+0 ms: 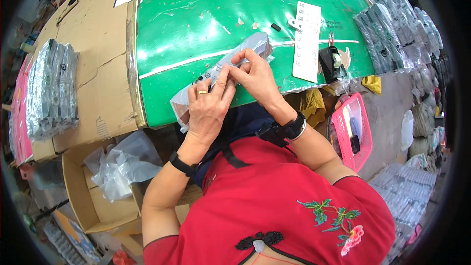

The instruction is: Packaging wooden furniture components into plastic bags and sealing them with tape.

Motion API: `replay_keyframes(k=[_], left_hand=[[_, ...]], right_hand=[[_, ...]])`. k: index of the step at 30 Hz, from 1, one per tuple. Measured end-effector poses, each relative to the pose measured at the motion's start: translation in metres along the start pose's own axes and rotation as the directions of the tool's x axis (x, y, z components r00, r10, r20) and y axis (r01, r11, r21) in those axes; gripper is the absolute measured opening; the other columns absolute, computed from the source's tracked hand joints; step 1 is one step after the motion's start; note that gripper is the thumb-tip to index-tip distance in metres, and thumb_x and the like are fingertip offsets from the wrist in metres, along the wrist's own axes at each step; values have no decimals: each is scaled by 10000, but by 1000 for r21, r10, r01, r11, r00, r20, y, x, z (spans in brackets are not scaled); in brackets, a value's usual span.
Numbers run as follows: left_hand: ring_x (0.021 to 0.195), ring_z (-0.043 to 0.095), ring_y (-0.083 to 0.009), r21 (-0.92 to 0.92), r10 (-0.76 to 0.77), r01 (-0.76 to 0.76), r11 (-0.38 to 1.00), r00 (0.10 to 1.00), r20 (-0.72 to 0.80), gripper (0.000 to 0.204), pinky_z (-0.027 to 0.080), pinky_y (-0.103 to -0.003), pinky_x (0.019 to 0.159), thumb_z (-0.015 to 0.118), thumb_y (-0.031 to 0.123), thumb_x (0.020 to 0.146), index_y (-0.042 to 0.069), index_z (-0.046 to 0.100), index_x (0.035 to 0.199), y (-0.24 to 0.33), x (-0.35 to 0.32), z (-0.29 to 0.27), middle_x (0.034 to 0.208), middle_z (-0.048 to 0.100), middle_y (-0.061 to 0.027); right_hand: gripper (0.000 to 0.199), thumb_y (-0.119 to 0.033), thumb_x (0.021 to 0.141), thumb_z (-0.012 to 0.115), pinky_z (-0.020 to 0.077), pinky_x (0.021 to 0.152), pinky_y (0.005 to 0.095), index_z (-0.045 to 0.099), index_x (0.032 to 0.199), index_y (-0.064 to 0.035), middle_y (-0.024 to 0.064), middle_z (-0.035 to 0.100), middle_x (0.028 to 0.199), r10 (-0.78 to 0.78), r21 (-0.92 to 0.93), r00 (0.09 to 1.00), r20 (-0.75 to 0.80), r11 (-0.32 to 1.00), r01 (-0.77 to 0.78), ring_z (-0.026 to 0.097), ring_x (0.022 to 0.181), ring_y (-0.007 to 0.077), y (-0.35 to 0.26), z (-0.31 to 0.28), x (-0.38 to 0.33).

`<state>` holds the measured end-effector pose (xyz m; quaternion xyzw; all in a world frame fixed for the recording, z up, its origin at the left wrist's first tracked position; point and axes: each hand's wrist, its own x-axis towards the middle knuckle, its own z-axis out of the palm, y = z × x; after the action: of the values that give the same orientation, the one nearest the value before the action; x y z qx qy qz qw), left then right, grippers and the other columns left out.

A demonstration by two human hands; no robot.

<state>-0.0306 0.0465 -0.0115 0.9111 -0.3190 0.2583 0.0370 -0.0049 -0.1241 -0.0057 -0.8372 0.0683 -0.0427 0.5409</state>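
Green-topped table [179,32], plastic-bagged piece [256,43], white label sheet [307,44], tape dispenser [331,65]

We've got one view: fisheye on the wearer's head, left of the pair, upright, unmirrored. We look steeply down and forward over the chest; the red top [274,191] is nearest and fills the bottom middle. Left hand [208,110] and right hand [260,82] sit just above frame center, a bit farther from the lens. Past them we see the green tabletop [181,39] run off the upper edge. Wide coverage: cardboard sheet [95,34] left, pink basket [364,147] right. We note bowed edges, dark corners.
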Motion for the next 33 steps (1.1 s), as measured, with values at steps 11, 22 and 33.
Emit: replay_keyframes(k=[11, 22, 33], left_hand=[[972, 554, -231, -187, -61, 71, 980, 996, 60, 394, 406, -387, 855, 750, 150, 806, 162, 693, 1197, -18, 15, -5, 1404, 593, 19], [959, 560, -247, -323, -90, 132, 937, 986, 143, 411, 425, -387, 837, 780, 154, 772, 150, 671, 1169, -35, 28, -11, 1357, 636, 48], [929, 573, -307, -495, -140, 247, 833, 960, 243, 400, 466, -437, 851, 799, 135, 768, 95, 602, 1114, -59, 41, -6, 1243, 706, -35]], right_hand=[[223, -141, 911, 730, 463, 659, 257, 641, 1067, -10, 37, 679, 867, 42, 265, 985, 168, 960, -86, 598, 761, 79, 0, -19, -10], [314, -141, 918, 727, 442, 636, 245, 620, 1189, -25, 7, 658, 797, 73, 336, 988, 134, 935, -114, 571, 714, 61, 9, -3, -3], [341, -146, 903, 737, 444, 596, 274, 598, 1200, -55, 35, 627, 726, -51, 302, 999, 13, 952, 44, 572, 643, 99, 26, 19, 10]])
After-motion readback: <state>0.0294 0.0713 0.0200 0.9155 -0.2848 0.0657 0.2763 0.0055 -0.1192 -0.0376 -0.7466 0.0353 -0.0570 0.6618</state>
